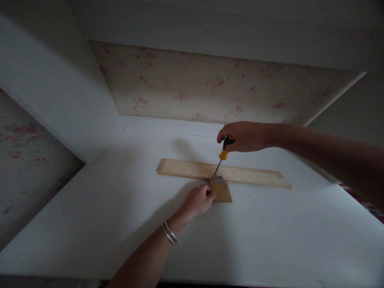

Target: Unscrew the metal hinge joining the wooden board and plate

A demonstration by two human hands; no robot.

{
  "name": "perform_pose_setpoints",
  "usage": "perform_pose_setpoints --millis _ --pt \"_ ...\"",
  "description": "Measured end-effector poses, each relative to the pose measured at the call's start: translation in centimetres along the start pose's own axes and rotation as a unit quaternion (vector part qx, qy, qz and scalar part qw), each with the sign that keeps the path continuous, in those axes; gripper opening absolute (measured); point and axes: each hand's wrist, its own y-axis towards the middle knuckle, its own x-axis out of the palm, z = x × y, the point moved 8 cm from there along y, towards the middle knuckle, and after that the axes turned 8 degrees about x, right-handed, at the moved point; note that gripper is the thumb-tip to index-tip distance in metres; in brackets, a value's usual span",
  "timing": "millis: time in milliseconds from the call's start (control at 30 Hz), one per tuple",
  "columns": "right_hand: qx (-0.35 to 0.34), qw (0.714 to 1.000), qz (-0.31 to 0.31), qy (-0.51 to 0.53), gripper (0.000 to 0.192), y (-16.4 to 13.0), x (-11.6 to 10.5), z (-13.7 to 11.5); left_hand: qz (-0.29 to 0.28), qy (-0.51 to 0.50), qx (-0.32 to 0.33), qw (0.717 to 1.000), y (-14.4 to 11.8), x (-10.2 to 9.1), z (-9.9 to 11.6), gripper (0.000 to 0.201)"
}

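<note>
My right hand [244, 136] is wrapped around the black-and-yellow handle of a screwdriver [223, 155], its shaft slanting down and to the left below that hand. The tip meets, or nearly meets, the left part of a small metal hinge [218, 179]; I can't tell whether it sits in a screw. The hinge lies where a long wooden strip [186, 168] and a small brown board [222, 193] come together, just beyond my left hand [199, 199]. That hand's fingers are curled at the board's left edge, touching it, though I can't tell whether they pinch it or merely steady it.

The strip runs out to both sides beyond my left hand, flat on the white table [261, 224]. I judge both wooden pieces light and stiff, likely to skid on such a smooth top, so they're best held down close to the hinge. The screwdriver feels best gripped by its thick handle, in line with the shaft.
</note>
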Motion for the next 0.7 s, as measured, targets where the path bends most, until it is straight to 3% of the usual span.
perform_pose_setpoints --millis 200,300,367,567,700 --pt "0.085 0.996 -0.007 -0.023 0.043 -0.1 -0.2 1.0 -0.001 -0.007 -0.010 1.000 0.0 0.0 0.0 0.030" --pt "0.037 0.999 -0.001 0.000 0.035 -0.2 -0.3 0.5 -0.004 -0.003 -0.007 1.000 -0.1 0.0 0.1 0.032" --pt "0.006 1.000 -0.005 0.022 0.040 -0.3 -0.2 0.1 -0.004 -0.002 -0.002 1.000 -0.1 0.0 0.2 0.032" --pt "0.092 0.995 -0.009 -0.039 0.046 -0.1 -0.1 1.3 0.002 0.000 0.000 1.000 0.0 -0.1 0.2 0.030" --pt "0.019 1.000 -0.006 -0.011 0.028 -0.1 -0.2 0.2 0.002 -0.001 0.006 1.000 0.0 0.0 0.1 0.030"
